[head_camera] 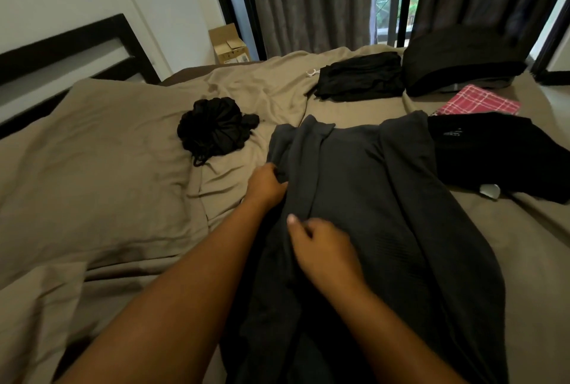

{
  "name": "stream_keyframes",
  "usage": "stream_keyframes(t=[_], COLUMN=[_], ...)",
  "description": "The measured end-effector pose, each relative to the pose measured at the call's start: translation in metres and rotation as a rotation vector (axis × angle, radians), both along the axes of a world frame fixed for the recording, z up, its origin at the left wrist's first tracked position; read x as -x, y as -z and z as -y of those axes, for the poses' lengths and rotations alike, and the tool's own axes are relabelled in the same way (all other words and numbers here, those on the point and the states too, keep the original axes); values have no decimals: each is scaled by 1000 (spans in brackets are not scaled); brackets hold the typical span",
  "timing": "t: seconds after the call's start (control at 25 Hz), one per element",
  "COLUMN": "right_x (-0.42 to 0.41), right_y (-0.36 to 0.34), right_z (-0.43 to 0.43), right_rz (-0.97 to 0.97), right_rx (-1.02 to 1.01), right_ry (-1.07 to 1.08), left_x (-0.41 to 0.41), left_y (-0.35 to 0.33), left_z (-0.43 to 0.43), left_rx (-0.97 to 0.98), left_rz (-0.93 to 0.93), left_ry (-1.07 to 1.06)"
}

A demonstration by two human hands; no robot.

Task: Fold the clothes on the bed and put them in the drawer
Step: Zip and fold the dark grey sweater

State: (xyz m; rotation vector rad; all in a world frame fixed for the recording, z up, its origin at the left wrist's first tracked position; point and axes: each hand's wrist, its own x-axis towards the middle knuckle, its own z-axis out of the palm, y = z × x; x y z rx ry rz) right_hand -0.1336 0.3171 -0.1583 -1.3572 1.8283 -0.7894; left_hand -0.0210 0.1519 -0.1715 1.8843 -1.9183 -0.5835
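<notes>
1. The left hand (pixel 266 183) grips the left edge of the dark grey garment (pixel 385 198).
2. The right hand (pixel 324 249), just nearer, pinches the same fold with curled fingers.
3. The garment lies spread on the bed (pixel 524 229), between a crumpled black bundle (pixel 212 129) and a black shirt (pixel 493 155).
4. Folded black clothes (pixel 361 76) lie farther back.

- On my feed: left forearm (pixel 185 285) and right forearm (pixel 391 331), both bare to the frame edge.
- left hand (pixel 265 184): bare.
- right hand (pixel 324 251): bare, short-cut thumbnail, edges blurred.
</notes>
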Motion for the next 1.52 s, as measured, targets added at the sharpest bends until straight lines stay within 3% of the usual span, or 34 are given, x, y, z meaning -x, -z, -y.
stream_keyframes(t=[0.12,0.28,0.52,0.64,0.76,0.92,1.08,1.24,1.32,1.52], right_x=[18,32,41,44,47,50,53,52,53,53], right_y=[-4,11,40,43,48,56,51,57,61,68], right_z=[70,142,161,171,175,168,159,145,146,149], right_rz=[-111,-128,-98,-198,-144,194,392,229,180,261], right_rx=[87,-17,-14,-66,-54,24,48,108,125,176], right_ry=[90,-48,101,21,42,206,215,33,-14,57], left_x=[2,-6,-17,-17,-23,-26,-26,-35,-42,-60], left_y=[2,7,18,23,18,3,-19,-24,-23,-17], left_z=[5,15,23,22,21,15,-18,-54,-64,-71], left_rx=[-36,-65,-60,-14,-39,-188,-308,-421,-422,-275], left_rz=[32,-86,-88,-60,-312,-596,-396,-187,-203,-326], left_ry=[-51,-120,-37,-46,-165,-281,-141,-42,-54,-271])
